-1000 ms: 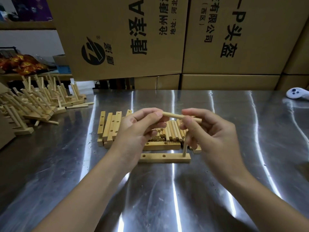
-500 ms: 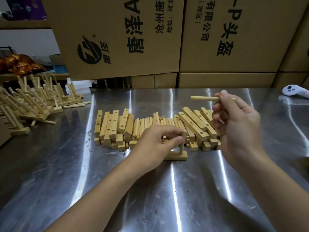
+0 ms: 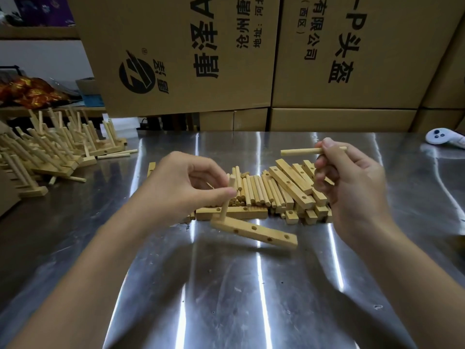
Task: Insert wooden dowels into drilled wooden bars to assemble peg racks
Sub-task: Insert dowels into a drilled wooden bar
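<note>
1. Lifted bar by its seated dowel, pinched in left hand; no longer flat on table.
2. Swung bar round and tilted it, putting seated dowel at left end, far end lower at right.
3. Drew right hand away from left, taking loose dowel up and right, held level.

- A small assembly workshop or stockroom.
- Printed cardboard cartons stand stacked behind a steel worktable.
- Finished peg racks lie heaped at left; loose bars and dowels lie mid-table.
</note>
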The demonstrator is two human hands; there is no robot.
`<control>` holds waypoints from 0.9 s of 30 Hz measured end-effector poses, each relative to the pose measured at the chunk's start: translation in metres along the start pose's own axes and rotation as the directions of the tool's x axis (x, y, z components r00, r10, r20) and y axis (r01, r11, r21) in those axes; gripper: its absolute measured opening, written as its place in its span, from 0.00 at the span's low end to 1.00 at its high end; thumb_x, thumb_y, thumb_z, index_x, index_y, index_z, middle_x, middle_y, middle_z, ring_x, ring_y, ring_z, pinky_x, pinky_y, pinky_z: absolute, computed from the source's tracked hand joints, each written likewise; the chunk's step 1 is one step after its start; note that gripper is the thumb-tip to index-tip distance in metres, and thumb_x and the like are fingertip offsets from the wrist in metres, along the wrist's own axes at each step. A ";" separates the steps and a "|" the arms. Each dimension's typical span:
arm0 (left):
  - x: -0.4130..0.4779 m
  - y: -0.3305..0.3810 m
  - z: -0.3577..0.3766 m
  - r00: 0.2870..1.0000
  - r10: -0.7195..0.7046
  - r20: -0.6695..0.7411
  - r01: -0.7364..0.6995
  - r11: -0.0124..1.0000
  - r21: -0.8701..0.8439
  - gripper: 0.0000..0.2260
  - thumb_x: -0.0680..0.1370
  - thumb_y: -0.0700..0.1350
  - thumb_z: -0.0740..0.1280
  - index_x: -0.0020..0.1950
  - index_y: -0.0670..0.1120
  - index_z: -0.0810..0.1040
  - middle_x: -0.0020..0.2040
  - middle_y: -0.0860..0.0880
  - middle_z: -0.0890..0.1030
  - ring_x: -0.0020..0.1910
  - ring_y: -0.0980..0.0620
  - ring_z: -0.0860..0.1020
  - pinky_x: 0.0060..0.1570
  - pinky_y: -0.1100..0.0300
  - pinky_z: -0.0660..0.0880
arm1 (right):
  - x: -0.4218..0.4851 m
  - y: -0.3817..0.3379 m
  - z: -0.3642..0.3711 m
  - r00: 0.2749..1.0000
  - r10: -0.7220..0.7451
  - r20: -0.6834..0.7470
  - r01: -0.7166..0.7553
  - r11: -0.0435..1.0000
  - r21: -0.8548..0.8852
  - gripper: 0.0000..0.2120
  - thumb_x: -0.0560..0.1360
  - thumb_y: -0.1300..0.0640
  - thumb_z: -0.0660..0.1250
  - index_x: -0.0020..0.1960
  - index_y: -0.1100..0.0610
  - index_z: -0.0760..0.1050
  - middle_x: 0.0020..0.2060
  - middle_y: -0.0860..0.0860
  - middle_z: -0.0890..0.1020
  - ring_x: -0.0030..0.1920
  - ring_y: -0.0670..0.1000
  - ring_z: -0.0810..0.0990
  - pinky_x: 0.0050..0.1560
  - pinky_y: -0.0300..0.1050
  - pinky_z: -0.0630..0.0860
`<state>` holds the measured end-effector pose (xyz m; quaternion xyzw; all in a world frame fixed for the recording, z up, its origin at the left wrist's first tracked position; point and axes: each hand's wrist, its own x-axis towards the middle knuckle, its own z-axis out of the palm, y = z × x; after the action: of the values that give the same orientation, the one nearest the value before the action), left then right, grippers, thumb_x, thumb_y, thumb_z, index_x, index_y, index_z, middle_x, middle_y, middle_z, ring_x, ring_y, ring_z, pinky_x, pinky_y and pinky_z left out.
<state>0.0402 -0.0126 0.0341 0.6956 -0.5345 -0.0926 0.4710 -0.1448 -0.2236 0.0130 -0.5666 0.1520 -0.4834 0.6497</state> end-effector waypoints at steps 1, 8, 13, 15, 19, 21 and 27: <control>0.000 -0.003 -0.001 0.999 -0.029 0.028 0.029 0.999 0.026 0.08 0.70 0.51 0.82 0.44 0.50 0.88 0.41 0.50 0.88 0.42 0.51 0.88 0.48 0.53 0.85 | 0.000 0.001 -0.001 1.000 0.001 0.018 -0.001 1.000 -0.012 0.07 0.82 0.54 0.72 0.48 0.53 0.86 0.36 0.50 0.79 0.34 0.45 0.74 0.31 0.37 0.71; 0.001 -0.013 0.004 0.987 -0.116 0.108 0.100 0.984 0.146 0.07 0.71 0.49 0.84 0.40 0.52 0.87 0.39 0.53 0.88 0.41 0.57 0.87 0.44 0.63 0.83 | -0.001 0.012 0.000 0.984 0.015 0.179 0.010 0.990 -0.138 0.05 0.77 0.52 0.77 0.49 0.54 0.87 0.38 0.51 0.84 0.37 0.47 0.80 0.34 0.37 0.75; 0.002 -0.014 0.007 0.986 -0.126 0.108 0.112 0.985 0.129 0.07 0.72 0.49 0.83 0.42 0.51 0.87 0.41 0.53 0.88 0.42 0.53 0.87 0.49 0.51 0.86 | -0.006 0.018 0.004 0.956 0.041 0.291 0.012 0.984 -0.177 0.06 0.80 0.55 0.75 0.55 0.55 0.87 0.42 0.52 0.86 0.42 0.48 0.83 0.37 0.36 0.77; 0.002 -0.014 0.008 0.987 -0.135 0.088 0.118 0.978 0.172 0.08 0.72 0.50 0.83 0.43 0.51 0.86 0.41 0.53 0.87 0.42 0.53 0.87 0.49 0.48 0.85 | -0.009 0.018 0.006 0.948 0.042 0.314 0.013 0.985 -0.171 0.06 0.81 0.55 0.74 0.56 0.54 0.87 0.43 0.53 0.86 0.43 0.49 0.84 0.38 0.37 0.78; 0.002 -0.014 0.012 0.999 -0.049 0.003 0.048 0.980 0.195 0.11 0.71 0.55 0.82 0.49 0.56 0.84 0.45 0.59 0.86 0.48 0.59 0.85 0.45 0.66 0.79 | -0.014 0.013 0.012 0.931 0.039 0.363 0.008 0.992 -0.128 0.09 0.80 0.53 0.72 0.56 0.55 0.88 0.45 0.54 0.86 0.44 0.50 0.84 0.40 0.39 0.78; 0.002 -0.009 0.018 1.000 0.008 -0.022 -0.004 0.986 0.169 0.14 0.71 0.61 0.81 0.53 0.59 0.85 0.48 0.62 0.86 0.52 0.62 0.83 0.44 0.75 0.73 | -0.017 0.010 0.015 0.918 0.038 0.394 0.002 0.995 -0.100 0.10 0.81 0.53 0.71 0.57 0.55 0.87 0.45 0.54 0.85 0.45 0.50 0.84 0.41 0.39 0.78; 0.003 0.001 0.028 0.985 0.082 -0.154 -0.098 0.990 -0.099 0.08 0.74 0.54 0.79 0.52 0.57 0.89 0.45 0.55 0.88 0.47 0.52 0.86 0.42 0.56 0.80 | -0.022 0.005 0.021 0.908 0.020 0.418 -0.025 1.000 0.008 0.11 0.78 0.53 0.73 0.57 0.56 0.87 0.44 0.55 0.86 0.44 0.50 0.84 0.40 0.39 0.79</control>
<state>0.0229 -0.0307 0.0207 0.6498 -0.5230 -0.0469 0.5497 -0.1379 -0.1942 0.0074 -0.6508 0.0129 -0.3445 0.6764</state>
